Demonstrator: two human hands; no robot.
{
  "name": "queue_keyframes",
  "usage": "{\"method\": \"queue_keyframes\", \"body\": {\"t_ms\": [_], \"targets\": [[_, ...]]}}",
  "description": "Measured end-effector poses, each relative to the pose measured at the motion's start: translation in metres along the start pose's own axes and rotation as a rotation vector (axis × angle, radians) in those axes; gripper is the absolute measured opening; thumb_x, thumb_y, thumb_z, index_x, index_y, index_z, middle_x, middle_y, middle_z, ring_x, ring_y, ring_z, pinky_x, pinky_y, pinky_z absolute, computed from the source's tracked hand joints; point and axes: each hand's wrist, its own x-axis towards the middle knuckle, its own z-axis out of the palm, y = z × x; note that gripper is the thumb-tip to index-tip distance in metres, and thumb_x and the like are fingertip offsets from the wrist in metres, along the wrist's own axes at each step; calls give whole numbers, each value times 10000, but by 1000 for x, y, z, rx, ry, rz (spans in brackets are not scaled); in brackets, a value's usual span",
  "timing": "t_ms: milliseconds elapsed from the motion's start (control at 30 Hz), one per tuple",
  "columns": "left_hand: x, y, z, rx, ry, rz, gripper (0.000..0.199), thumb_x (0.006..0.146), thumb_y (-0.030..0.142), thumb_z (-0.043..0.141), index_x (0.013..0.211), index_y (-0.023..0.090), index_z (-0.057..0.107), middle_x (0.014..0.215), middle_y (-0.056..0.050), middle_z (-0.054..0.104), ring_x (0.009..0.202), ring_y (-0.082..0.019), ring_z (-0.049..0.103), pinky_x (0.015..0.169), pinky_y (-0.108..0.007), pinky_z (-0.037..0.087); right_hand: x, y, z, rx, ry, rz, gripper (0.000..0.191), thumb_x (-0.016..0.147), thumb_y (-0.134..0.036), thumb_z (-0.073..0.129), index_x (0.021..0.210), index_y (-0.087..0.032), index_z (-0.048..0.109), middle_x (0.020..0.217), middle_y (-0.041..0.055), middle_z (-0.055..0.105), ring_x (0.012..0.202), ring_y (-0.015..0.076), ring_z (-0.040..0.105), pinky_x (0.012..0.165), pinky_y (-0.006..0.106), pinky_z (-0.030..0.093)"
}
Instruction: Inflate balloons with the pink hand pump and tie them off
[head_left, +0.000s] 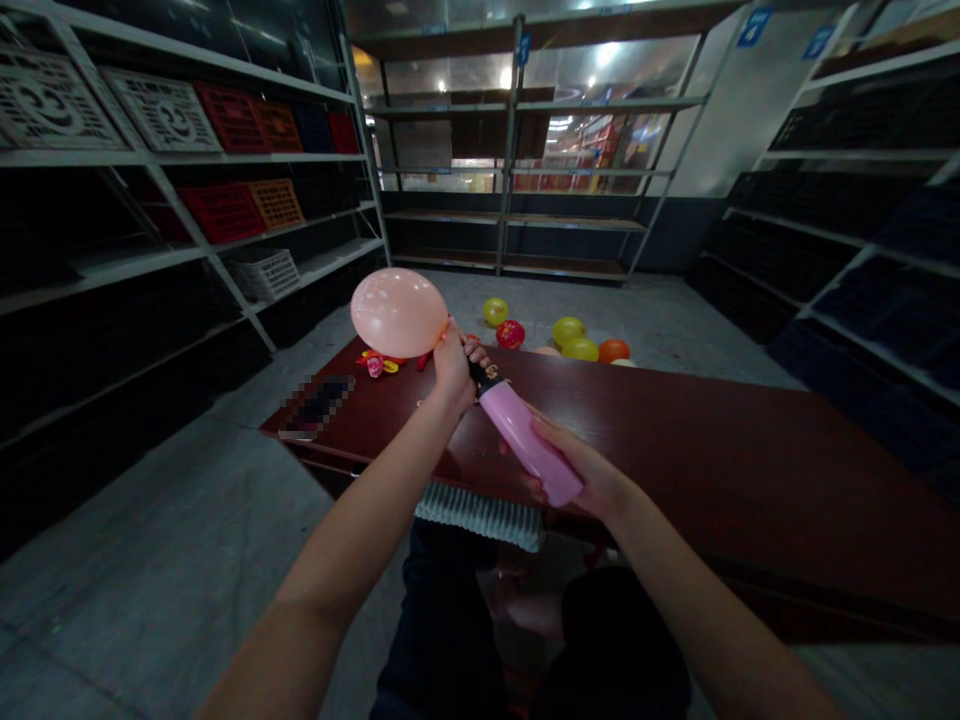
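Observation:
A pale pink balloon [397, 312], swollen to an oval, sticks out to the left above the table. My left hand [453, 368] is closed around its neck, by the black tip of a pink balloon pump [529, 440]. The exact join between neck and nozzle is hidden by my fingers. Wrapped around the lower body of the pump is my right hand [581, 465]; the pump tilts, its base toward me on the right. On the table beneath the balloon lie limp, colourful uninflated balloons [379, 363], partly covered from view.
The dark red table [712, 440] stretches far to the right. A blurred-out dark flat object [319, 405] lies at its left end. Several inflated balloons [581, 348] rest on the floor beyond. Shelves with crates [225, 215] stand left; metal racks [517, 200] stand behind.

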Motion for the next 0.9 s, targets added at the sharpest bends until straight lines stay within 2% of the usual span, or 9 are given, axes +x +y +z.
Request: {"method": "queue_keyframes", "body": {"t_ms": [133, 233, 300, 400, 533, 667, 767, 833, 900], "targets": [[11, -5, -5, 52, 90, -27, 408, 1054, 341, 443, 688, 207, 323, 494, 78, 274, 360, -63, 298, 387, -183, 255, 6, 2, 0, -361, 192, -41, 779, 933, -486, 617, 1608, -434, 232, 919, -4, 707, 524, 113, 609, 460, 228, 489], [25, -9, -12, 60, 144, -23, 386, 1053, 327, 439, 698, 208, 344, 492, 81, 284, 355, -64, 296, 385, -184, 263, 11, 5, -4, -666, 249, -92, 788, 938, -486, 590, 1626, -407, 214, 1063, 29, 729, 563, 136, 628, 513, 279, 525], [35, -7, -17, 65, 172, 1, 375, 1049, 309, 436, 697, 207, 354, 492, 78, 300, 352, -65, 295, 381, -186, 273, 12, 6, -9, -873, 277, -168, 761, 943, -457, 588, 1623, -380, 257, 1300, 67, 690, 799, 198, 710, 719, 350, 582], [49, 4, -22, 73, 206, 37, 384, 1040, 305, 456, 685, 209, 346, 489, 74, 318, 346, -66, 310, 374, -189, 281, 5, 5, -14, -1148, 308, -277, 718, 950, -415, 588, 1611, -366, 309, 1486, 62, 588, 1226, 281, 633, 1048, 432, 481], [62, 29, -27, 87, 288, 96, 384, 1045, 295, 451, 685, 209, 350, 481, 74, 317, 343, -67, 333, 369, -188, 295, -10, 4, -19, -1326, 300, -274, 698, 966, -418, 560, 1611, -391, 293, 1470, 62, 598, 1272, 292, 605, 1091, 463, 445], [67, 50, -31, 72, 313, 139, 381, 1060, 268, 409, 690, 208, 344, 477, 78, 305, 336, -61, 328, 365, -179, 290, -17, 3, -28, -1226, 236, -246, 693, 950, -442, 569, 1596, -419, 318, 1488, 58, 579, 1229, 293, 628, 1052, 463, 475], [65, 55, -30, 57, 304, 159, 379, 1054, 282, 443, 697, 210, 341, 481, 85, 293, 331, -58, 320, 363, -176, 274, -17, 4, -34, -857, 167, -81, 747, 932, -525, 565, 1609, -430, 265, 1320, 70, 682, 856, 226, 721, 726, 374, 578], [62, 54, -28, 42, 284, 173, 387, 1051, 297, 460, 695, 209, 338, 485, 88, 289, 336, -56, 316, 367, -175, 270, -17, 6, -35, -566, 136, 23, 775, 918, -555, 576, 1610, -436, 248, 1131, 55, 740, 620, 164, 670, 540, 295, 526], [56, 52, -25, 27, 258, 179, 405, 1055, 313, 453, 685, 207, 329, 484, 87, 280, 342, -53, 301, 370, -176, 265, -18, 9, -34, -337, 105, 52, 773, 910, -535, 605, 1601, -431, 274, 1024, 46, 756, 551, 137, 642, 486, 251, 489]]}}
